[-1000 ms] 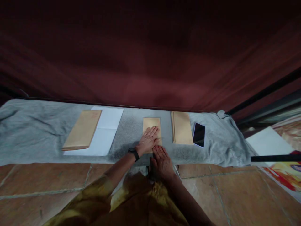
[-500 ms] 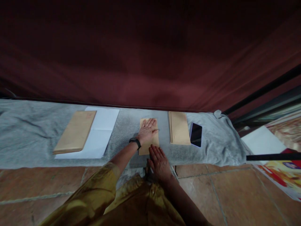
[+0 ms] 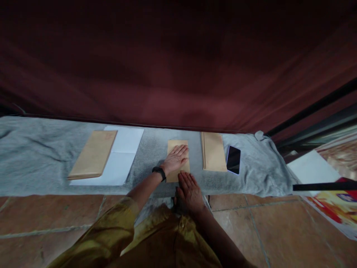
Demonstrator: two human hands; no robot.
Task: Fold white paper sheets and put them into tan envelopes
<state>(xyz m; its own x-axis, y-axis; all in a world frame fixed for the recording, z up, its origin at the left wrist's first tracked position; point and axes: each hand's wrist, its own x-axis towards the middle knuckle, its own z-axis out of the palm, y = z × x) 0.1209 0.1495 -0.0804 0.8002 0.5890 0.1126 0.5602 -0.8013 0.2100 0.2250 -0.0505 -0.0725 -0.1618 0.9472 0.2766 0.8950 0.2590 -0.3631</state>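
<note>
A brown paper envelope (image 3: 174,146) lies flat on the grey cloth in front of me. My left hand (image 3: 174,159), with a black band on its wrist, rests flat across the middle of it, fingers stretched toward the right edge. At the envelope's near right corner, my right hand (image 3: 190,190) lays its extended fingers on the paper, thumb apart. Neither hand grips anything. Part of the envelope is hidden under both hands.
Brown envelopes (image 3: 214,152) lie in a stack to the right, beside a phone (image 3: 233,160). To the left, a stack of larger envelopes (image 3: 93,154) overlaps white paper (image 3: 122,160). Grey cloth (image 3: 150,156) covers the bench; a dark red curtain (image 3: 173,100) hangs behind.
My left hand has slid slightly down the envelope, its fingers turning to the right. My right hand stays at the near corner. The view has shifted a little.
</note>
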